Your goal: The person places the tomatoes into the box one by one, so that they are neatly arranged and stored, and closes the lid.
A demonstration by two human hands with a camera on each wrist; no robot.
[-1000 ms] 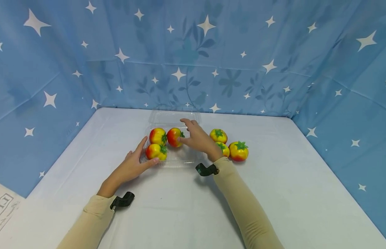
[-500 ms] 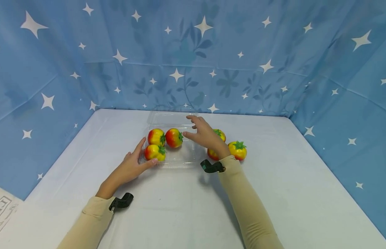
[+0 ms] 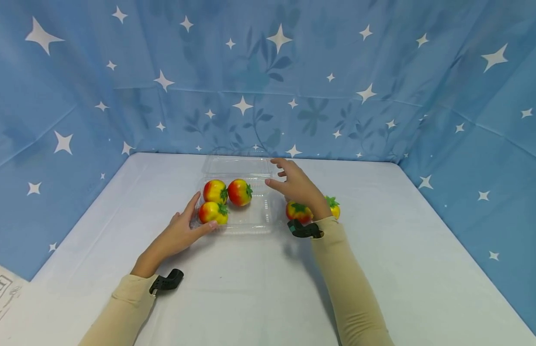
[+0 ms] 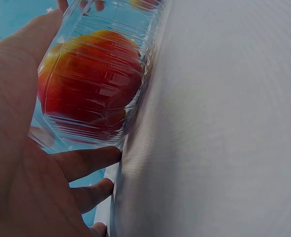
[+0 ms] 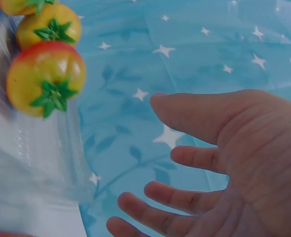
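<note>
A clear plastic clamshell box [image 3: 255, 229] lies with its lid back. Inside its left part are three red-and-yellow tomato-like fruits: one at the back left [image 3: 215, 191], one beside it [image 3: 240, 192], and one at the front left [image 3: 213, 213]. My left hand [image 3: 177, 234] rests at the box's front left corner, fingers spread along the side and thumb at the front. Through the clear wall, a fruit [image 4: 93, 81] shows close to that thumb. My right hand [image 3: 299, 183] holds nothing, its fingers apart, over the box's right side.
Right of the box, a similar fruit [image 3: 299, 212] lies below my right wrist; another fruit [image 3: 333, 207] is partly hidden behind the wrist. The white-covered table [image 3: 233, 293] meets a blue star-patterned curtain [image 3: 319, 72] at the back and sides.
My right hand has drawn away to the right from the fruit at the back of the box, leaving it there. It now covers a loose fruit seen before. My left hand stays at the corner.
</note>
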